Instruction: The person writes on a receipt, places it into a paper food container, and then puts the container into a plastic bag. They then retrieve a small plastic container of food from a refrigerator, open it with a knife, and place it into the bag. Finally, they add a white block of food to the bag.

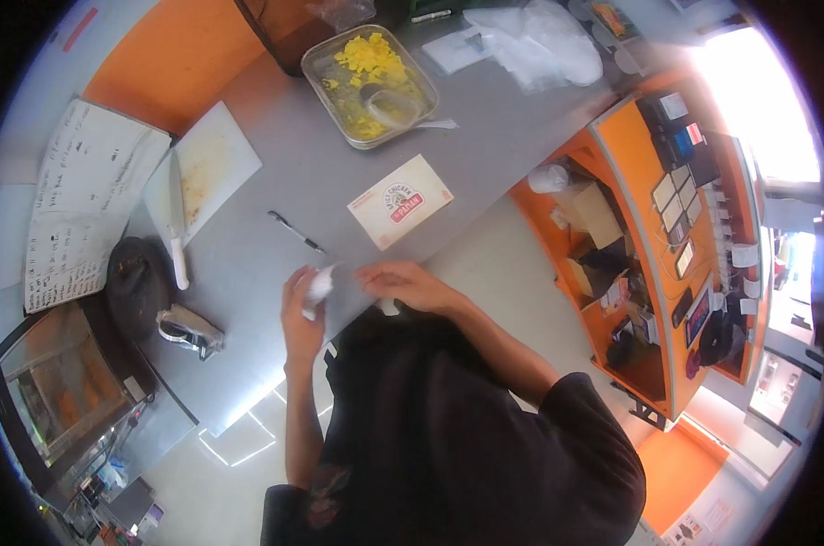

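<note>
My left hand (301, 317) is closed around a small white item (320, 285), perhaps a roll or folded paper, held above the near edge of the grey table. To its right, my right hand (405, 283) is raised with fingers bent towards the white item. A blurred greyish patch lies between the hands, and I cannot tell whether the right fingers pinch anything. Just beyond them on the table is a black-and-clear pen (296, 232). Farther off to the right lies a shut cardboard food box (400, 202) with printed writing and a logo.
A metal tray (337, 123) holds yellow pieces and a clear plastic cup (393, 109). A knife (176, 211) lies on a white cutting board (210, 164), near a tape dispenser (190, 331). White plastic bags (542, 48) lie at the far end. An orange shelf counter (630, 184) stands right.
</note>
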{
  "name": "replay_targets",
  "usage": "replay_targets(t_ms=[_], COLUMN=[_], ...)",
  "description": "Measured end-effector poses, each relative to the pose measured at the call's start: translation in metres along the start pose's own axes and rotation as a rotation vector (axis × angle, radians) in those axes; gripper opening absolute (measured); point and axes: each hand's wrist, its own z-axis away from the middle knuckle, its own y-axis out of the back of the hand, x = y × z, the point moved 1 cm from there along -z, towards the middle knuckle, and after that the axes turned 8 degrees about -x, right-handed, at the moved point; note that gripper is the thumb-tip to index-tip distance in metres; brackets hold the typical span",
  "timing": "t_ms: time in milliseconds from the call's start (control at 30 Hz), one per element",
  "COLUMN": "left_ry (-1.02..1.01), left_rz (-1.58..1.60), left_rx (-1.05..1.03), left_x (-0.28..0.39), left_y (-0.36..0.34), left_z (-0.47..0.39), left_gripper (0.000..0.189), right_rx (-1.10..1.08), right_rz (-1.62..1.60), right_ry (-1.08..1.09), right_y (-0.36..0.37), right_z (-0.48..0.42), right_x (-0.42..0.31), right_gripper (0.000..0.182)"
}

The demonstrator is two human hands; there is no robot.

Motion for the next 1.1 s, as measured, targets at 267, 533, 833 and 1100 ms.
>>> replay_targets(t_ms=[267,533,833,1100], left_ry=[0.028,0.022,0.418,0.136], left_rz=[0.089,0.099,0.902,0.571], left_rx=[-0.372,-0.560,-0.619,-0.667], left_x=[0.093,0.112,0.091,0.100], left_y=[-0.025,-0.053,-0.088,-0.080], left_z=[-0.033,-0.075,-0.141,-0.169], left_gripper=[0.100,0.114,0.042,0.031], right_rx=[-0.016,0.245,0.755,0.693], right_rz=[-0.185,0.095,-0.084,-0.721], right_ry=[-0.019,0.046,0.115,0.194], right_y=[0.043,0.059,0.076,0.079], right_z=[0.019,0.040,0.028,0.005], right_x=[-0.015,-0.042,-0.036,-0.049], right_gripper=[0.026,0.026,0.027,0.032])
